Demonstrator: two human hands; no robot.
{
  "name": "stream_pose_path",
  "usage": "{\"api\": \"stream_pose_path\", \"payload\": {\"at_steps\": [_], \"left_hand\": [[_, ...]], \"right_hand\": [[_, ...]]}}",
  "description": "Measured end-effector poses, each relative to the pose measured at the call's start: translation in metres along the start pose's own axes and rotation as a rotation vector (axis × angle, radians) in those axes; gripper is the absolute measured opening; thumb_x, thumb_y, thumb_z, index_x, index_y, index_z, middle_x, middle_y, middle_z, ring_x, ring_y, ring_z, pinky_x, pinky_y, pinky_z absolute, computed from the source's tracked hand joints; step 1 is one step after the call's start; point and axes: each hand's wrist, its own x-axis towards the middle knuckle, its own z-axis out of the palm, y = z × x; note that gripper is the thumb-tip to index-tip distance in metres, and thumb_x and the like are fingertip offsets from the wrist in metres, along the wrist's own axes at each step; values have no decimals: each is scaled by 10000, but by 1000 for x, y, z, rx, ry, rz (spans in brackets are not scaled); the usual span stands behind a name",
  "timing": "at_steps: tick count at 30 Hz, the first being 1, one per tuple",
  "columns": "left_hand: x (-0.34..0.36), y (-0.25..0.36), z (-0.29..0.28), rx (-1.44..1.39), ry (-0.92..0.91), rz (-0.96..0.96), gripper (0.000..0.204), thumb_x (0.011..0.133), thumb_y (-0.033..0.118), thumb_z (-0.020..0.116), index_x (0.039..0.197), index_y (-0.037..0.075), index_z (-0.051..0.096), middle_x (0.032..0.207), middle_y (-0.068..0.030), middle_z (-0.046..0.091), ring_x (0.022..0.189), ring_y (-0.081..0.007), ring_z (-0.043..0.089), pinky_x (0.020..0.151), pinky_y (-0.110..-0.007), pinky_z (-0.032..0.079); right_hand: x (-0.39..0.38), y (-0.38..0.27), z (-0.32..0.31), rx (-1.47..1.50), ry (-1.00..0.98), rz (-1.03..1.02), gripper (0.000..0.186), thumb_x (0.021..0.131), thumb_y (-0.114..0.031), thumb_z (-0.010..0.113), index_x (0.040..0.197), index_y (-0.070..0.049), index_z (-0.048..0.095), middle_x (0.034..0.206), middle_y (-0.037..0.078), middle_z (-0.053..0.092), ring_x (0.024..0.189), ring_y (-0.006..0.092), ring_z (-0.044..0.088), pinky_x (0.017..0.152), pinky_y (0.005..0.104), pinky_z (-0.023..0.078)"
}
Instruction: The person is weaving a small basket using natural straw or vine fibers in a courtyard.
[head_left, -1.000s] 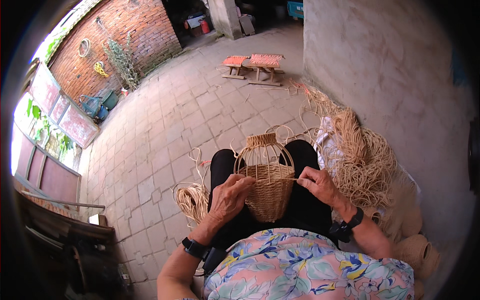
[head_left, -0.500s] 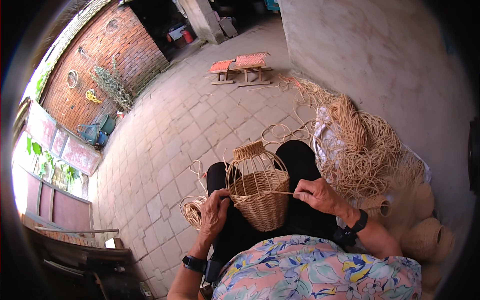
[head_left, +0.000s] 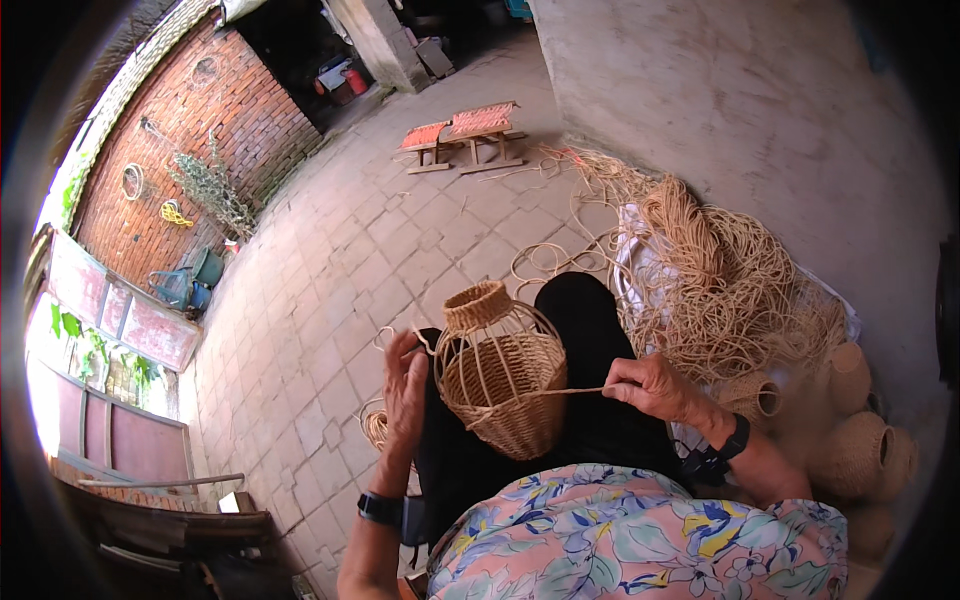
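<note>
From my remote view, I see the openwork-necked basket (head_left: 515, 405) tilted on black trousers (head_left: 590, 305); the right hand (head_left: 648, 388) pinches its taut cord (head_left: 582, 391), the left hand (head_left: 404, 392), fingers loosely extended, just beside.

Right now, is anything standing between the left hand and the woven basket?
A thin pale cord shows between the left hand and the woven basket; whether it touches either is unclear. The black trouser leg lies beneath the gap; nothing else visible stands in the way.
</note>
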Motion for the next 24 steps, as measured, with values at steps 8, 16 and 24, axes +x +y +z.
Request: {"api": "stream_pose_path", "payload": {"at_steps": [8, 16, 24], "left_hand": [[4, -6, 9, 78, -356, 77, 625, 965, 311, 554, 1465, 53, 282, 1321, -157, 526, 1184, -269, 528, 989, -395, 426], [-21, 88, 46, 513, -247, 732, 278, 756, 0, 681, 1013, 61, 596, 935, -96, 637, 799, -266, 632, 673, -366, 510], [-27, 102, 73, 975, -563, 619, 124, 800, 137, 663, 870, 109, 564, 702, -81, 619, 616, -277, 626, 529, -415, 467]], "right_hand": [[-2, 25, -8, 103, 50, 66, 149, 895, -140, 642, 829, -12, 606, 676, 31, 593, 659, 75, 526, 611, 260, 443], [-11, 47, -21, 158, 99, 179, 175, 876, -175, 666, 828, -15, 613, 663, -3, 558, 656, 62, 491, 596, 262, 419], [-40, 128, -108, -317, 411, 281, 143, 838, -193, 645, 831, -52, 627, 731, 85, 633, 687, 263, 623, 650, 369, 482]]}}
